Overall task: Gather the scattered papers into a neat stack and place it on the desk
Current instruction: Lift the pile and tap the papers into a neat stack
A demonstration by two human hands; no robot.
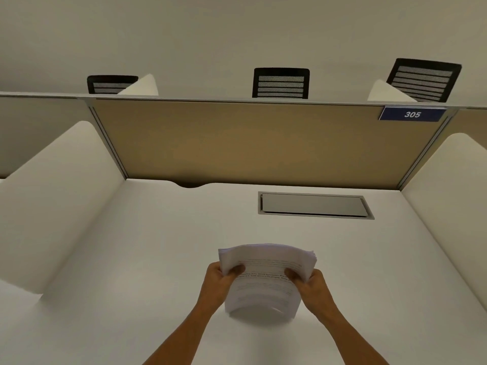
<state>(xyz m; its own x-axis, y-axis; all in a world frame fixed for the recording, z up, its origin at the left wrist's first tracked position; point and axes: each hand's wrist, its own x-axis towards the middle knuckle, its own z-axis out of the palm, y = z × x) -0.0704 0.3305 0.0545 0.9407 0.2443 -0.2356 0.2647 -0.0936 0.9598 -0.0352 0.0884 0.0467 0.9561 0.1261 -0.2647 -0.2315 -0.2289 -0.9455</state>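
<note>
A thick stack of printed white papers (264, 281) stands nearly upright on its bottom edge over the white desk (131, 259), bowed a little, its top edges slightly uneven. My left hand (220, 279) grips the stack's left side, thumb on the front sheet. My right hand (311, 283) grips the right side the same way. Whether the bottom edge touches the desk I cannot tell. No loose sheets lie elsewhere on the desk.
A grey cable hatch (315, 205) is set into the desk at the back right. A tan partition (250, 143) with a blue "305" sign (412, 114) closes the back. White side dividers (52, 196) flank the desk. Black chair backs (280, 83) show beyond.
</note>
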